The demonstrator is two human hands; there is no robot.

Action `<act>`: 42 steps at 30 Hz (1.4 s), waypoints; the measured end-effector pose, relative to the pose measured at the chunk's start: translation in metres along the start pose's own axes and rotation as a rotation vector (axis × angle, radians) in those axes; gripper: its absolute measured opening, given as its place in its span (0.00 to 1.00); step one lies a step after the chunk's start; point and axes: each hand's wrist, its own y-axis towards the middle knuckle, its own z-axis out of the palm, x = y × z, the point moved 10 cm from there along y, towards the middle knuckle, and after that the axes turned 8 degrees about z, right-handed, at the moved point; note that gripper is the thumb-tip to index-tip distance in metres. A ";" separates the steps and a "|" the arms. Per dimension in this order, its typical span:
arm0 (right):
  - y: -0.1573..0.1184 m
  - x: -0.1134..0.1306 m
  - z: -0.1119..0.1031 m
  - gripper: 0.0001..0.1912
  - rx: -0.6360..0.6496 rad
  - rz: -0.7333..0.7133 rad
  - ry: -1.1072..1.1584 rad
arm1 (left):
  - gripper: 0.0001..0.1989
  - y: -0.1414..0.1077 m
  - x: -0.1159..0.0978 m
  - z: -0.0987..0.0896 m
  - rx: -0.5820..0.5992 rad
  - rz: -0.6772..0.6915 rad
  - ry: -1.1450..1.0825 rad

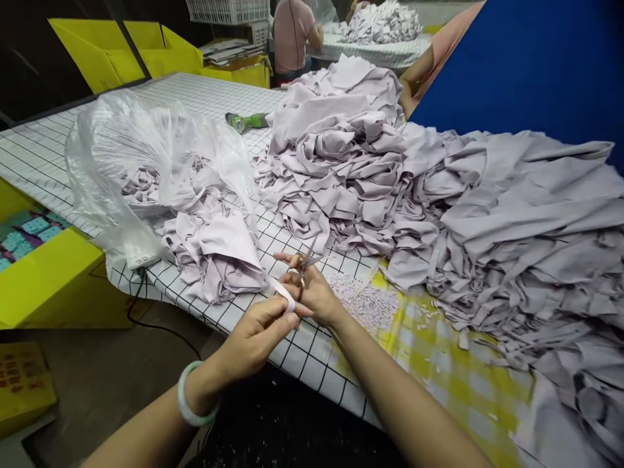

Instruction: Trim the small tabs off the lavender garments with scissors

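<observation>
My left hand (266, 331), with a pale green bangle (188, 396) at its wrist, pinches the end of a narrow pale fabric strap (285, 292). The strap runs up to a crumpled lilac-grey fabric piece (224, 247) on the table. In my right hand (312, 292) is a small pair of scissors (305, 263), its blades pointing up and away from me. Both hands are close together over the table's front edge, and the strap passes beside the scissors. Tiny fabric snippets (365, 302) lie scattered just right of my right hand.
A clear plastic bag (112, 156) with fabric pieces stands at left. Large lilac-grey fabric heaps (341, 162) fill the middle and right. A green tool (251, 121) lies behind. A blue panel (526, 65) rises at right, a co-worker's arm (419, 71) beside it. Another person (292, 39) is farther back.
</observation>
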 end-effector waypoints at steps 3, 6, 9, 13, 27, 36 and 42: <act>0.002 -0.025 0.011 0.29 0.085 0.100 -0.003 | 0.21 -0.011 0.010 0.017 0.088 -0.066 -0.105; 0.000 -0.027 0.015 0.25 0.132 0.116 -0.008 | 0.17 -0.017 0.018 0.017 0.141 -0.155 -0.122; 0.003 -0.014 0.024 0.22 0.159 0.045 -0.036 | 0.13 -0.018 0.006 0.026 0.223 -0.144 -0.128; 0.013 -0.018 0.050 0.21 0.247 0.029 -0.029 | 0.15 -0.023 -0.015 0.061 0.440 -0.164 -0.308; -0.014 0.038 -0.005 0.17 -0.021 -0.156 -0.261 | 0.11 -0.012 0.025 -0.017 -0.229 -0.283 -0.521; -0.011 0.046 0.033 0.06 0.373 -0.166 -0.601 | 0.14 -0.018 0.021 -0.016 -0.016 -0.351 -0.322; -0.058 0.069 -0.001 0.07 -0.173 -0.596 -0.751 | 0.14 -0.011 0.020 -0.020 -0.064 -0.319 -0.389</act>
